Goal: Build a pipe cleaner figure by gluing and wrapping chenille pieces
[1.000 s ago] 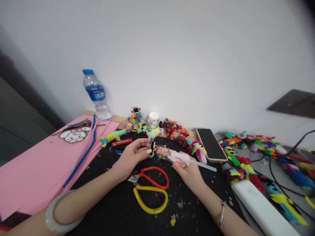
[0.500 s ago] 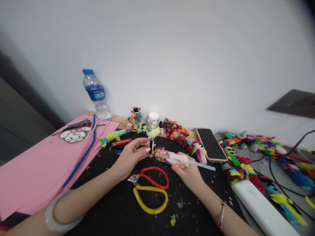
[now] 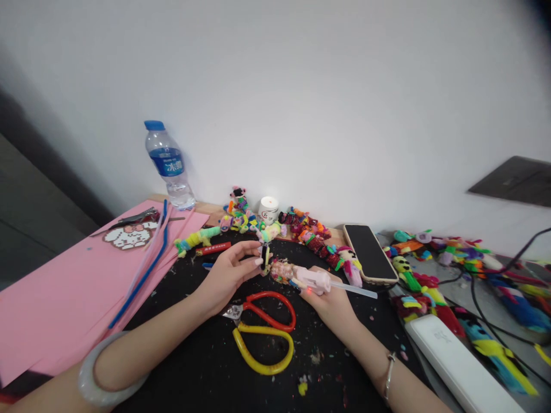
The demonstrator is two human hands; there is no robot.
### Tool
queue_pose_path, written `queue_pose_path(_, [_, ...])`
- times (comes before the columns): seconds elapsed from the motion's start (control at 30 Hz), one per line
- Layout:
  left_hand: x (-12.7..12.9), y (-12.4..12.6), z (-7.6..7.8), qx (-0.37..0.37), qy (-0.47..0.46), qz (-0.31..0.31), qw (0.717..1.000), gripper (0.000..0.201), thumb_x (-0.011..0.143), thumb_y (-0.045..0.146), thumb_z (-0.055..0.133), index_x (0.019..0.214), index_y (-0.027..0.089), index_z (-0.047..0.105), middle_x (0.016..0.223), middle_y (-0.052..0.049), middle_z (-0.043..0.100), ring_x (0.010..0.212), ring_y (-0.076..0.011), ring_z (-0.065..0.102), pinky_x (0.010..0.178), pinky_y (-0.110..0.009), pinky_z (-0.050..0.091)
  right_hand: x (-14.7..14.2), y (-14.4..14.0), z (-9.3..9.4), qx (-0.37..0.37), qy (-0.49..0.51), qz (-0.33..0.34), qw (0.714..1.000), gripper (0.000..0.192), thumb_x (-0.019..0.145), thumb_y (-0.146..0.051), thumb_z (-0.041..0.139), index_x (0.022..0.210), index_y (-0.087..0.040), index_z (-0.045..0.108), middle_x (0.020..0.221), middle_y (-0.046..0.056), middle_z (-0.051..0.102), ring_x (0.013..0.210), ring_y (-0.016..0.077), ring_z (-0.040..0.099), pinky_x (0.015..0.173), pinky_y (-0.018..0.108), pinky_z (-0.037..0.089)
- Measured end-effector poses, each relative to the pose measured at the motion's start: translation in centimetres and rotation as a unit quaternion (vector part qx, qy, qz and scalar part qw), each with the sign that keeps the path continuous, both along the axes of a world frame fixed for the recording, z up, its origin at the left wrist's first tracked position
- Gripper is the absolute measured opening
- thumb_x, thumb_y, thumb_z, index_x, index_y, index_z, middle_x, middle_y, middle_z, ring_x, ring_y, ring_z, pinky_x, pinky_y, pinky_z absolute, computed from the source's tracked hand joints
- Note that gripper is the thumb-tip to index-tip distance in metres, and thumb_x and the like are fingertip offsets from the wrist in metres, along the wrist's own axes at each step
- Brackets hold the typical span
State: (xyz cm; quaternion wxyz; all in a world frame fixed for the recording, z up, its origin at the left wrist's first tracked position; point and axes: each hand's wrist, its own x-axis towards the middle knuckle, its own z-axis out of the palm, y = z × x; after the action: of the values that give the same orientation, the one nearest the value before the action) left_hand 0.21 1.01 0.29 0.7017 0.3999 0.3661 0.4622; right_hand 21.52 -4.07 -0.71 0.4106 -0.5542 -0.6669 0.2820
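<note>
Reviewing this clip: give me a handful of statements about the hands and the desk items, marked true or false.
1. The right hand grips a pink glue gun. True.
2. The left hand lies flat on the pink paper. False: it is raised over the black mat, pinching a small craft piece at the gun's tip.
3. The scissors lie on the mat between the two forearms, in neither hand. True.
4. The water bottle is tipped over on its side. False: it stands upright by the wall, blue cap on.
5. The phone lies screen-up to the right of the hands. True.
</note>
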Motion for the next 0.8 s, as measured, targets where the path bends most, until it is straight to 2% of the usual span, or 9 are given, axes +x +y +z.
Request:
queue_pose_path(0.37, [-0.01, -0.08, -0.09, 0.001, -0.006, -0.027, 1.0, 0.033, 0.071, 0.017, 0.07, 0.102, 0.022, 0.062, 0.096, -0.001, 0.053, 0.09, -0.0127, 0.053, 0.079, -0.025, 0.049, -0.05, -0.02, -0.15, 0.012, 0.01, -0.032, 0.999, 0.006, 0.07, -0.021, 0.055, 0.067, -0.019, 0.05, 0.062, -0.002, 0.056, 0.057, 0.0138, 0.049, 0.054, 0.024, 0.04])
queue_pose_path(0.8, [-0.06, -0.28, 0.06, -0.004, -0.015, -0.047, 0.999, 0.036, 0.069, 0.017, 0.071, 0.103, 0.022, 0.062, 0.095, -0.001, 0.055, 0.086, -0.013, 0.055, 0.079, -0.028, 0.048, 0.15, -0.08, -0.1, 0.031, -0.009, -0.062, 0.998, 0.005, 0.07, -0.023, 0.055, 0.066, -0.021, 0.055, 0.06, 0.0, 0.059, 0.062, 0.0182, 0.056, 0.055, 0.027, 0.044])
